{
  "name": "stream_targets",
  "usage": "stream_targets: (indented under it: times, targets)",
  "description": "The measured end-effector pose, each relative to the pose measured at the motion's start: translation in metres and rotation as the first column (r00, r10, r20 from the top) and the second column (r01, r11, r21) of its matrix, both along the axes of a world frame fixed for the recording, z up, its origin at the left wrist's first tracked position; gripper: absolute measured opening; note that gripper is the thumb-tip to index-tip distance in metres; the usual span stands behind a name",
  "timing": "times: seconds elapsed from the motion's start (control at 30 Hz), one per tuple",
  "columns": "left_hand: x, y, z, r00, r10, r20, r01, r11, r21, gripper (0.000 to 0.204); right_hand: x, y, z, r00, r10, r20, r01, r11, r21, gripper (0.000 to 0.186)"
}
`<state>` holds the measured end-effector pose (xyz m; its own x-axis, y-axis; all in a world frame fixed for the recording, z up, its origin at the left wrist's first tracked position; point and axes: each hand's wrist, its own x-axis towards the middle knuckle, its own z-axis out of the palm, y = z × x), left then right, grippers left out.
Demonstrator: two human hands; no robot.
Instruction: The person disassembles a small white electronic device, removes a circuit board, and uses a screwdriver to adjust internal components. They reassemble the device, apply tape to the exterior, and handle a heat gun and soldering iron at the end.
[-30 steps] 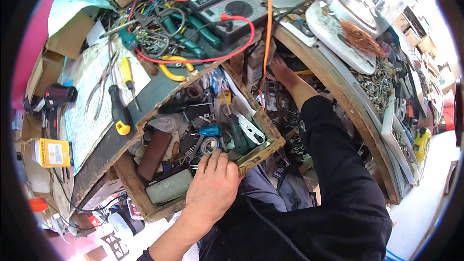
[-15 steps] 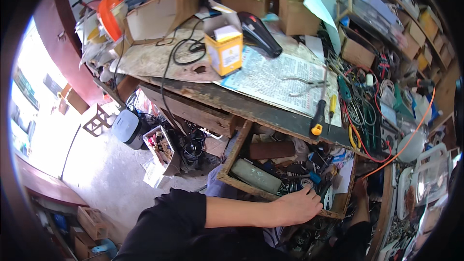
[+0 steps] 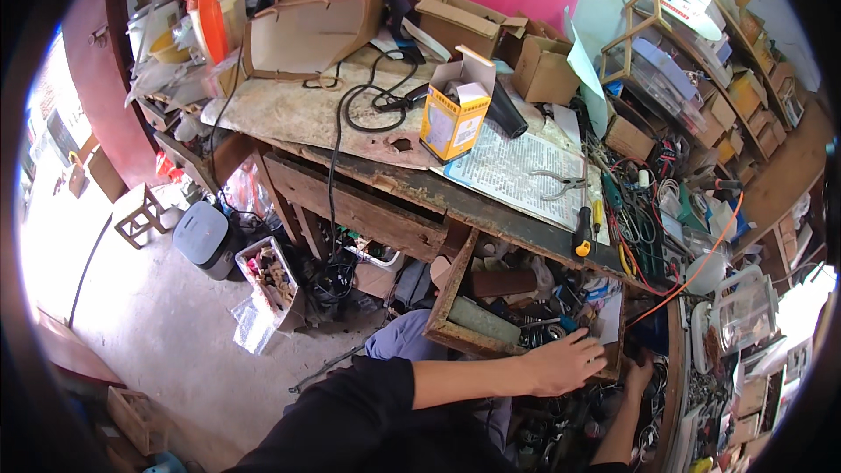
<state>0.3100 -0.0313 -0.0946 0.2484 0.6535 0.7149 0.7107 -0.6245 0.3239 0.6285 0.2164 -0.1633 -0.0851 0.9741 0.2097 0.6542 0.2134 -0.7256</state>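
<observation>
An open wooden drawer (image 3: 447,302) hangs out of the workbench (image 3: 368,197), packed with a brown block, a grey-green bar, springs and small parts. My left hand (image 3: 565,361) lies flat on the drawer's near right rim, fingers spread, gripping nothing. My right hand (image 3: 637,377) reaches in just right of the drawer, under the bench edge, and its fingers are hidden. Both sleeves are black.
On the bench stand a yellow box (image 3: 451,118), a black heat gun (image 3: 505,111), newspaper (image 3: 512,171), pliers (image 3: 561,180), a yellow-tipped screwdriver (image 3: 584,229), tangled wires (image 3: 648,219) and cardboard boxes (image 3: 543,70). A grey container (image 3: 201,238) and a parts bin (image 3: 267,267) sit on the floor.
The view has swung left and upward, showing more of the floor and bench top. My left hand stays on the drawer rim; my right hand stays beside the drawer.
</observation>
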Motion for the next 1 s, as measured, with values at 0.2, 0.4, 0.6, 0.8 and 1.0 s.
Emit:
stream_targets:
  times: [0.2,0.4,0.6,0.8,1.0]
  targets:
    - [-0.146,-0.045,0.097,0.624,0.561,0.544,-0.706,0.703,0.084,0.081,0.011,-0.093,-0.007,0.972,-0.042,-0.233,0.064,0.994,0.088,0.055]
    - [-0.3,-0.038,0.137,0.447,0.749,0.489,-0.766,0.603,-0.224,0.117,-0.009,-0.134,0.015,0.965,-0.117,-0.236,0.154,0.977,0.146,0.056]
    - [-0.337,-0.044,0.132,0.44,0.869,0.227,-0.824,0.491,-0.283,0.097,-0.066,-0.133,0.041,0.978,0.043,-0.206,0.019,0.958,0.287,0.054]
    - [-0.355,-0.092,0.159,0.344,0.866,0.361,-0.907,0.406,-0.109,0.069,-0.065,-0.155,0.068,1.0,-0.012,-0.018,0.018,0.917,0.399,0.05]
    - [-0.459,-0.159,0.139,0.014,0.949,0.315,-1.0,0.02,-0.016,0.064,-0.071,-0.168,0.071,0.989,-0.022,-0.143,0.077,0.919,0.386,0.049]
